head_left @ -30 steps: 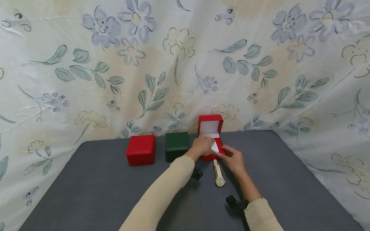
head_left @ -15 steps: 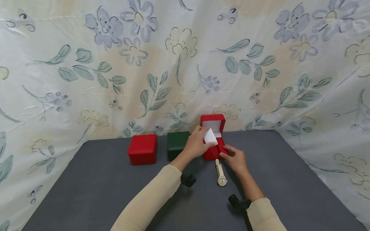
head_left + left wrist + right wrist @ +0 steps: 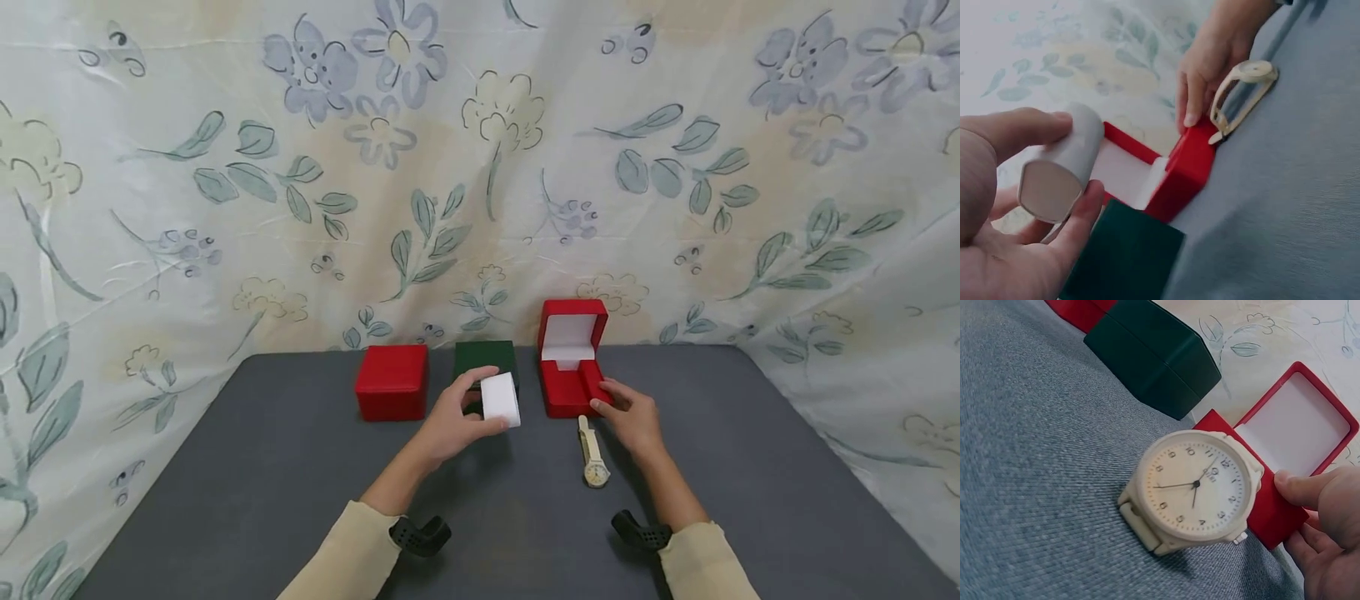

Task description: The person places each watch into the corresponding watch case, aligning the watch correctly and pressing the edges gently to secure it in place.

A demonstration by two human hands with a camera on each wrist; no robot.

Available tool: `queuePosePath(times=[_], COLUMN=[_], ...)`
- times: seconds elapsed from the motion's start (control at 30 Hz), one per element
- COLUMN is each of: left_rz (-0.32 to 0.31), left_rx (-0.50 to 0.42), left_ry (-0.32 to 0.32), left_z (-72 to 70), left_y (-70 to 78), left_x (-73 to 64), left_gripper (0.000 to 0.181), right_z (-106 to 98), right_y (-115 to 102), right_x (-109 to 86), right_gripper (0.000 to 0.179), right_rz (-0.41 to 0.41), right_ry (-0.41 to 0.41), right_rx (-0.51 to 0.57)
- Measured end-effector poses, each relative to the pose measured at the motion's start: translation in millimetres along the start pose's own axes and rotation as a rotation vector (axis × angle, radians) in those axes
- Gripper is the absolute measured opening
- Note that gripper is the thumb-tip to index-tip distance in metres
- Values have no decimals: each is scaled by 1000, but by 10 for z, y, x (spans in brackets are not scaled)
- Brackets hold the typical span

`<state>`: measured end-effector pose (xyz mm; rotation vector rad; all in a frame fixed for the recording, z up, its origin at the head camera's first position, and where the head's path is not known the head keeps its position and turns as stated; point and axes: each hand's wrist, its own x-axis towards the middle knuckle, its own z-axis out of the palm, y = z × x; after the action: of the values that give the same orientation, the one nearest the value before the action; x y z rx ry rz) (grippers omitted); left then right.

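My left hand (image 3: 450, 425) holds a white watch cushion (image 3: 500, 398) between thumb and fingers, raised in front of the green box. Its flat oval end faces the camera in the left wrist view, where the cushion (image 3: 1079, 147) is wrapped by the fingers. My right hand (image 3: 636, 421) pinches the front right corner of an open red watch box (image 3: 562, 392), thumb on top. The lid stands up with a white lining, and the red inside shows a bare slot. A cream wristwatch (image 3: 592, 458) lies just before the box; its dial (image 3: 1197, 487) fills much of the right wrist view.
A closed green box (image 3: 491, 354) stands left of the open one, partly behind my left hand. Further left is a closed red box (image 3: 392, 383). A floral cloth (image 3: 480, 167) hangs behind the grey tabletop (image 3: 285, 483).
My left hand has lifted the white cushion out of the red box and carried it left and toward me. My right hand keeps hold of the box corner.
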<state>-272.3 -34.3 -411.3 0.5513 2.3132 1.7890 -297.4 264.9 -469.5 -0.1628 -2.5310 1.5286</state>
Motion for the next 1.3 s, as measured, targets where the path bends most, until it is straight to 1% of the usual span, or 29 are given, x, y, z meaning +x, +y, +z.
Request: queuePosePath(times=[0.07, 0.13, 0.23, 0.33, 0.4, 0.43, 0.47, 0.53, 0.6, 0.67, 0.7, 0.77, 0.87, 0.93, 1.0, 1.03, 1.17, 1.3], left_rz=[9, 30, 61, 77, 76, 77, 81, 78, 70, 65, 58, 52, 61, 72, 87, 90, 97, 98], left_rx=[-8, 6, 11, 8, 6, 4, 5, 12, 15, 23, 22, 28, 38, 46, 51, 57, 68, 78], left_ry=[-33, -52, -63, -56, -47, -44, -42, -39, -40, -45, -48, -57, -64, -65, -63, -64, -68, -82], left_z=[1, 19, 62, 95, 105, 107, 107, 106, 102, 98, 97, 91, 98, 105, 117, 121, 128, 138], left_y=[-44, -83, -130, -152, -152, -148, -142, -132, -127, -124, -118, -42, -46, -60, -147, -153, -166, -161], left_x=[-46, -67, -65, -57, -44, -40, -38, -37, -45, -60, -69, -117, -141, -152, -129, -133, -153, -172], left_gripper=[69, 67, 67, 68, 70, 70, 70, 70, 70, 69, 70, 69, 69, 68, 67, 67, 67, 69], right_z=[-15, -31, -94, -217, -320, -370, -417, -482, -508, -496, -477, -435, -367, -327, -293, -279, -240, -218], right_y=[3, 1, -22, -92, -145, -169, -188, -201, -195, -179, -167, -144, -129, -133, -143, -146, -148, -143], right_x=[-11, -33, -74, -123, -154, -174, -197, -246, -298, -350, -375, -420, -469, -493, -511, -518, -544, -548], right_gripper=[51, 53, 53, 50, 48, 48, 49, 52, 59, 69, 75, 85, 94, 96, 96, 95, 88, 80], right_rz=[5, 17, 36, 5, -52, -80, -109, -168, -211, -241, -254, -264, -263, -252, -247, -246, -268, -293], right_ry=[8, 4, 32, 71, 59, 28, -26, -180, -344, -474, -516, -552, -537, -515, -496, -491, -482, -482], right_rx=[0, -4, -17, -55, -117, -148, -177, -239, -274, -306, -325, -365, -460, -519, -569, -585, -601, -543])
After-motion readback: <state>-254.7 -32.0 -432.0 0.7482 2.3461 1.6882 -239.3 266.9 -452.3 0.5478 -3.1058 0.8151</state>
